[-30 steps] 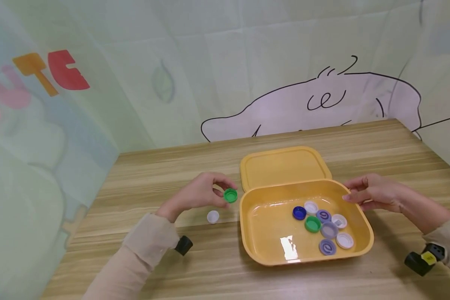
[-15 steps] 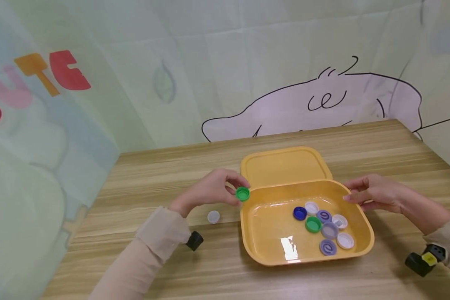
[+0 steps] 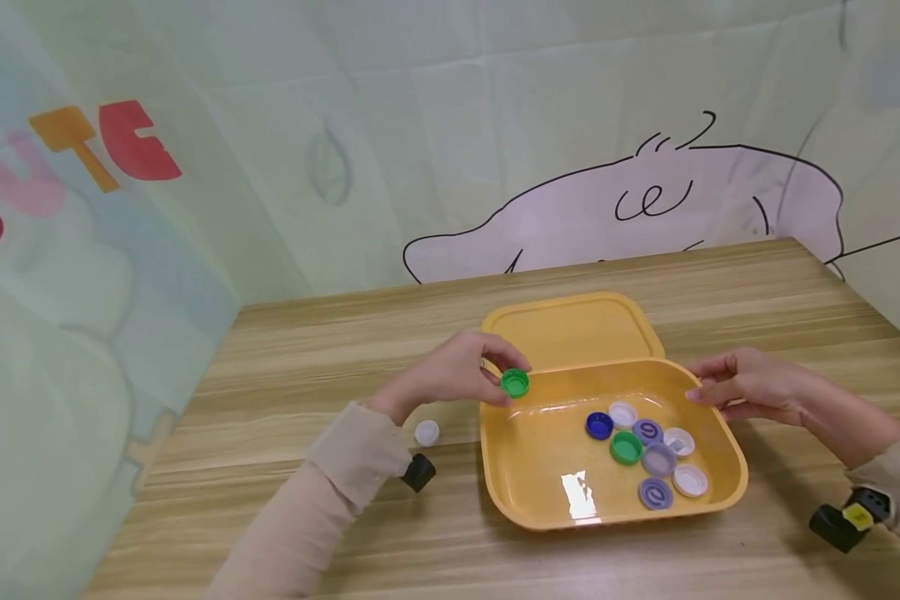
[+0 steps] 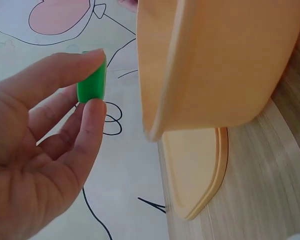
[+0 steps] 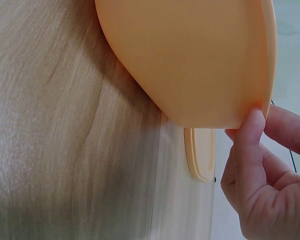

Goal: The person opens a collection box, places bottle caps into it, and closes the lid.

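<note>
Between thumb and fingers, my left hand (image 3: 468, 368) pinches a green bottle cap (image 3: 515, 383) over the left rim of a yellow plastic box (image 3: 540, 523). In the left wrist view the cap (image 4: 92, 82) is seen from its side, held above the box wall (image 4: 215, 65). My right hand (image 3: 750, 387) grips the box's right rim, and the right wrist view shows thumb and fingers (image 5: 250, 145) on either side of that rim. Inside the box lie several caps: a dark blue cap (image 3: 599, 426), another green cap (image 3: 626, 448), and white and purple ones toward the right.
A yellow lid (image 3: 573, 329) lies flat behind the box, partly hidden by it. On the wooden table (image 3: 307, 358) left of the box rests a small white cap (image 3: 427, 432). A printed cloth (image 3: 390, 150) hangs behind the table.
My left hand has moved right with the green cap, from beside the box to over its left rim. The right hand and the box have stayed in place.
</note>
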{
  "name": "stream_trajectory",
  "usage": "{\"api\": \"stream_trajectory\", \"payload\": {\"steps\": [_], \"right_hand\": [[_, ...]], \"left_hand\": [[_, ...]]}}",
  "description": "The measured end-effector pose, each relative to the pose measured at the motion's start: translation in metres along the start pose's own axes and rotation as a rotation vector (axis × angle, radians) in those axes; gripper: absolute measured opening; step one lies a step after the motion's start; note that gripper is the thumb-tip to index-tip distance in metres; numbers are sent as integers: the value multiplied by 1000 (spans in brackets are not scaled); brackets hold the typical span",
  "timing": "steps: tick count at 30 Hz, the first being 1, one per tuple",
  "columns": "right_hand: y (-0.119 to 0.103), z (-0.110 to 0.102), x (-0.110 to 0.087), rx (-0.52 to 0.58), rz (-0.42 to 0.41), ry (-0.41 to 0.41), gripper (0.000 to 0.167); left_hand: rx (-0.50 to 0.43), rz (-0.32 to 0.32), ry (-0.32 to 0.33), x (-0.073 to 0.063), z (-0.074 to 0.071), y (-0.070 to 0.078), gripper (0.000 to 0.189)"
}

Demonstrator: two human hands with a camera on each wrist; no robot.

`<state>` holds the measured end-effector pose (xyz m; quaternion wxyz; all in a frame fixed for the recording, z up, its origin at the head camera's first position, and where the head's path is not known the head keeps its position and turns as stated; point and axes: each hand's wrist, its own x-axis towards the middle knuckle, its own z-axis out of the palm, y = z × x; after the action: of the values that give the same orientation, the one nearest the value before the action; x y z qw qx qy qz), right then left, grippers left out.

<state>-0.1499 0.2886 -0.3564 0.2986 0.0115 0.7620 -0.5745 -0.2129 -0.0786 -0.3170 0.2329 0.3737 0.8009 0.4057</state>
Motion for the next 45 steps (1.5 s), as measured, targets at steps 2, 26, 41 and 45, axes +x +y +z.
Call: {"api": "stream_trajectory", "payload": {"steps": [2, 26, 41, 45], "right_hand": [[0, 0, 0, -1, -2, 0, 56], [1, 0, 0, 4, -1, -1, 56], [2, -1, 0, 11, -15, -7, 55], [1, -1, 0, 8, -17, -8, 55]], "left_hand": [[5, 7, -5, 3, 2, 1, 35], [90, 45, -109, 39, 27, 16, 34], [238, 80, -279, 57, 42, 31, 32], [267, 121, -347, 60, 48, 32, 32]]}}
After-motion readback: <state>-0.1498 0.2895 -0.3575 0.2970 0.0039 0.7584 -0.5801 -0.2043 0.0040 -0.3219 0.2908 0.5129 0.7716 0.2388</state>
